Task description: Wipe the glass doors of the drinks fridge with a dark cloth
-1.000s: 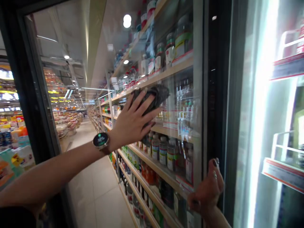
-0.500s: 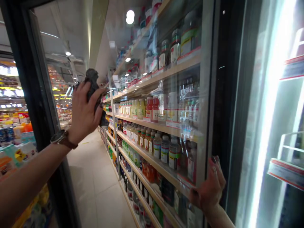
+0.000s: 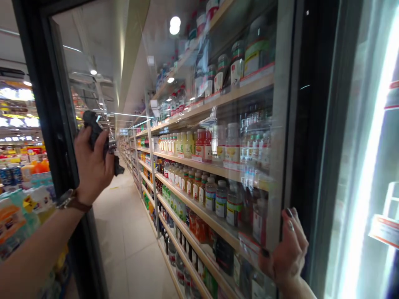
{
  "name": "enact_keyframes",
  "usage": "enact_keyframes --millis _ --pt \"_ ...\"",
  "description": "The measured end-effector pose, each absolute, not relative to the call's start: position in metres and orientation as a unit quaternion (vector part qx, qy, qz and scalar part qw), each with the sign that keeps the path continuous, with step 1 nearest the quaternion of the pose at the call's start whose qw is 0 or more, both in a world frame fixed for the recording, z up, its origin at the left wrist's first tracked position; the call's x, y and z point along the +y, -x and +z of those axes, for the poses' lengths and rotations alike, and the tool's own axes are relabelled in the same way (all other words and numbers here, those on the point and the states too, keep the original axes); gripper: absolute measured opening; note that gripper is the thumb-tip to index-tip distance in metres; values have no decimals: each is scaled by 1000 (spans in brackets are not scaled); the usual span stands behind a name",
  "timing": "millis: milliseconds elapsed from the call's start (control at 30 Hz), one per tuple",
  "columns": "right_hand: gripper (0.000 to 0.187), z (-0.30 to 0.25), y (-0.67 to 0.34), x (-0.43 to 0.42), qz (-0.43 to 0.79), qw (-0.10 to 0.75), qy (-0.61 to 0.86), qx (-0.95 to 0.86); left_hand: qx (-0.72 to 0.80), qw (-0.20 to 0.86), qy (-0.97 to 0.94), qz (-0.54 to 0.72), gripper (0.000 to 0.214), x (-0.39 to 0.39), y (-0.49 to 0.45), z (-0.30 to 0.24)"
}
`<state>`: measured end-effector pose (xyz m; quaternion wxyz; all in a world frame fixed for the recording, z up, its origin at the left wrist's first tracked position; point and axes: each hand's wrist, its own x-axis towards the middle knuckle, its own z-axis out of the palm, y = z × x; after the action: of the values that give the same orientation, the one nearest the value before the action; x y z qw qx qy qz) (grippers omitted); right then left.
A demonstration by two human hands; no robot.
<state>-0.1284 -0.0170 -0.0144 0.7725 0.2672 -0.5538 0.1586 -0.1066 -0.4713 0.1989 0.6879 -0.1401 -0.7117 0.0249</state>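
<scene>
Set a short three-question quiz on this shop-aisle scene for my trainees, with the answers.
1. True or false: the left hand grips a dark cloth.
2. Multiple choice: what does the right hand hold? A. the glass door's edge; B. a bottle; C. a floor tile.
3. Fill in the blank: the watch with the brown strap is on the person's ____ wrist.

Key: 1. true; 2. A; 3. left.
</scene>
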Motion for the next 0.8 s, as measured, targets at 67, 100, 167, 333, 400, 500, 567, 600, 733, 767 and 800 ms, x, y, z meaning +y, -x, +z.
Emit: enact_keyframes --millis 67,100,167,333,400,500,567,600,733,767,800 --pt "75 -12 127 -18 153 775 -265 -553 -733 665 138 30 69 -464 99 125" --pt "75 -12 127 -18 150 777 -265 -552 -746 648 148 48 78 -462 94 76" --pt "75 -14 127 -17 146 778 -271 -548 -756 627 177 70 93 -463 86 -12" --pt "74 -18 131 -15 150 765 -281 -559 -756 600 221 138 92 -486 92 6" --pt "77 -15 131 -14 145 764 -282 -563 -744 634 185 103 86 -482 99 67" --pt "76 -8 128 -16 132 764 -287 -563 -729 669 142 35 80 -455 104 93" --pt "74 -7 120 -22 129 763 -283 -566 -725 663 181 35 79 -433 101 57" --pt "72 -8 114 -28 135 762 -280 -569 -728 648 221 47 77 -422 100 31" --pt "65 -23 81 -83 220 720 -317 -577 -722 607 326 56 63 -382 100 -28" --pt "62 -26 73 -103 254 707 -325 -575 -715 614 332 40 61 -371 102 -25" --pt "60 -27 66 -124 289 698 -327 -568 -708 621 336 18 62 -358 105 -16"
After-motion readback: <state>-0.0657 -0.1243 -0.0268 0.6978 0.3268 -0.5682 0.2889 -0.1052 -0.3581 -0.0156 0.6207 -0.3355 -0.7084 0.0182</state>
